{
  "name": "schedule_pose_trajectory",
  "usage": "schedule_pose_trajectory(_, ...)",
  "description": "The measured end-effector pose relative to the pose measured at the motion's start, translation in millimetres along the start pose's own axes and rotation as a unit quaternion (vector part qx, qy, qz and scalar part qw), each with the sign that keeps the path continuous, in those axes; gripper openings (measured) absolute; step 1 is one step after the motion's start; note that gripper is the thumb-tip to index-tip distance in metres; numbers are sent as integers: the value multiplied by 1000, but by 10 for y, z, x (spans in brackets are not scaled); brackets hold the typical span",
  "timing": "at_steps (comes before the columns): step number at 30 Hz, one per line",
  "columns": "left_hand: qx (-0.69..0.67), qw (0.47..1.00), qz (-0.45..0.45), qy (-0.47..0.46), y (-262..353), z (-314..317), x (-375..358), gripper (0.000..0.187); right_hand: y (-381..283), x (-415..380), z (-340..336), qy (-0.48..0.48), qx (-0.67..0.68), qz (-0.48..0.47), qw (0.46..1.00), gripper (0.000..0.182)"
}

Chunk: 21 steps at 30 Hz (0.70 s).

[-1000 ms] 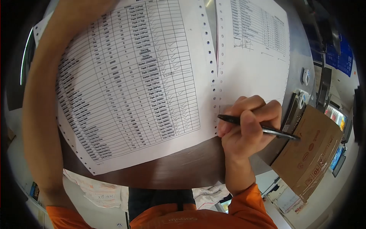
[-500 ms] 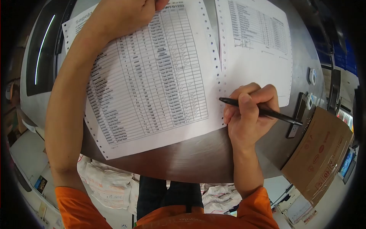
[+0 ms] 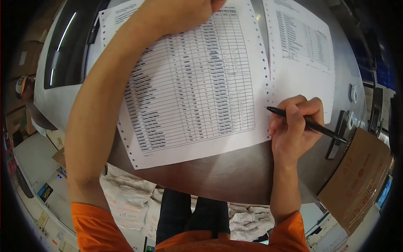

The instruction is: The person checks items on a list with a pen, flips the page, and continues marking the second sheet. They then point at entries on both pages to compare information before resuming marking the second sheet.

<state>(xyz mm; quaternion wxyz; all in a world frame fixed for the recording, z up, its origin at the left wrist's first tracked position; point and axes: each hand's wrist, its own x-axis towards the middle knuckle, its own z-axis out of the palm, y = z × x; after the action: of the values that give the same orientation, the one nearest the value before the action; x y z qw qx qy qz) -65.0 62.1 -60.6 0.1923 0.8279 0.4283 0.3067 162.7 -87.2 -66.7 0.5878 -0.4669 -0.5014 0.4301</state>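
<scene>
The right hand (image 3: 294, 130) grips a black pen (image 3: 308, 124) in curled fingers, tip pointing toward the perforated edge of a printed list (image 3: 197, 84), while the left hand (image 3: 184, 10) presses down on the top of that same sheet, how its fingers lie mostly cut off by the frame's edge. The list lies flat on the dark worktop (image 3: 222, 172) between the two hands, and a second printed sheet (image 3: 304, 50) lies just beyond the right hand. A cardboard box (image 3: 361, 176) stands to the right of the right hand, past the worktop's edge.

Pen (image 3: 308, 124): black. Sheet (image 3: 197, 84): white, black-ruled table. Sleeves (image 3: 98, 229): orange. Box (image 3: 361, 185): brown, red marks. Table (image 3: 226, 172): dark brown.
</scene>
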Motion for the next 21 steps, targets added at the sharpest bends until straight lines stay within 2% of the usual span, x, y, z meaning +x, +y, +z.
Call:
schedule_pose_trajectory(12, -80, 996, -30, 34, -94, -7, -13, 11, -2, -25, 30, -5, -35, -1, 999, 19)
schedule_pose_trajectory(17, -127, 990, 5, 63, -165, -5, 5, 11, -8, -29, 34, 3, -47, 6, 999, 19)
schedule_pose_trajectory(21, -127, 991, -17, 38, -168, -18, 4, 12, 0, -26, 19, -1, -48, 4, 999, 19)
